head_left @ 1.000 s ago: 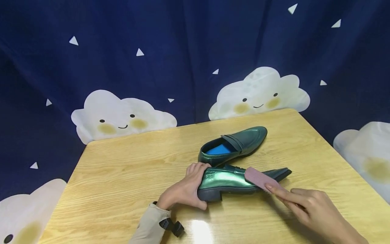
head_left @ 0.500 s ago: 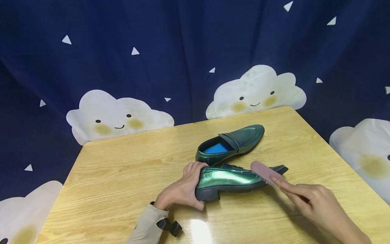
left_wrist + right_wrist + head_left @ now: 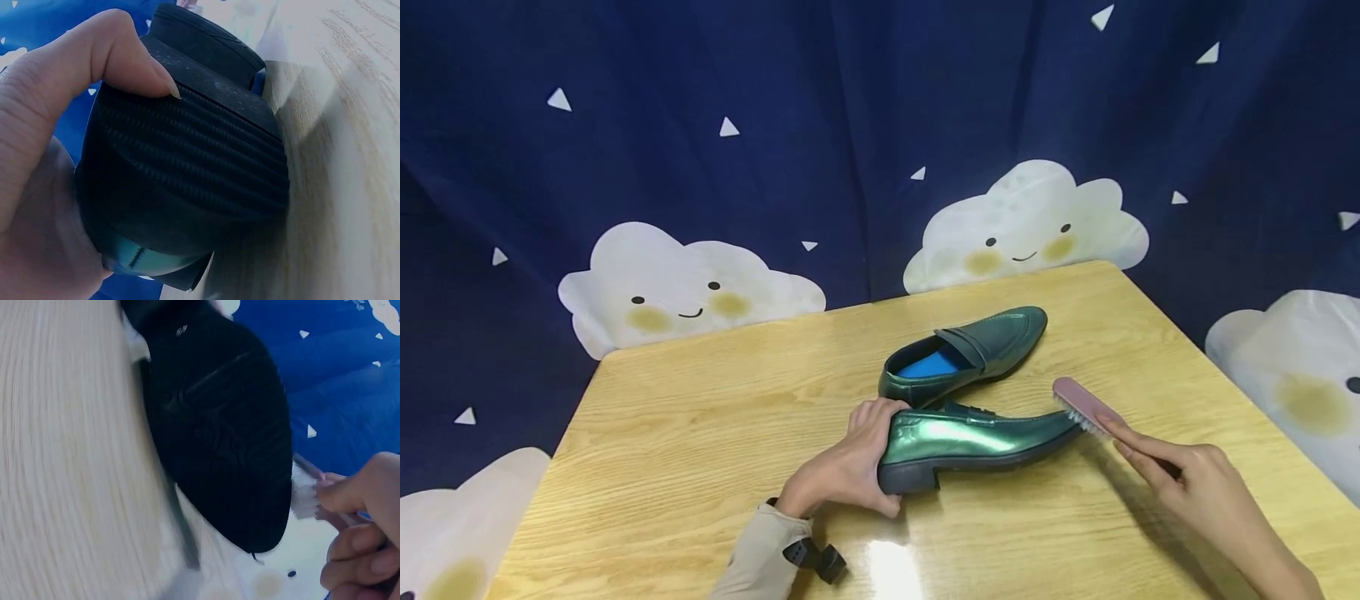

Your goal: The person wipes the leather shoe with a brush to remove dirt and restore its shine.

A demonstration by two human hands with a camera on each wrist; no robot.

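A shiny green loafer point(image 3: 977, 437) lies tilted on its side, its black sole point(image 3: 219, 425) facing the right wrist camera. My left hand point(image 3: 850, 467) grips it by the heel, the thumb pressed on the ridged heel block point(image 3: 194, 144) in the left wrist view. In my right hand point(image 3: 1202, 483) is a pink brush point(image 3: 1086, 404) with pale bristles point(image 3: 305, 499), pinched by its handle. Its bristles meet the loafer near the toe. Behind stands the second green loafer point(image 3: 1000, 342), upright with a blue insole; neither hand holds it.
The wooden table point(image 3: 715, 417) carries both loafers, its far edge against a dark blue curtain point(image 3: 775, 125) printed with clouds and triangles. A black band with a small device point(image 3: 812, 557) sits on the left wrist.
The brush has slid right along the upper side of the held loafer, from its middle to the toe, as my right hand moved. My left hand keeps its grip on the heel.
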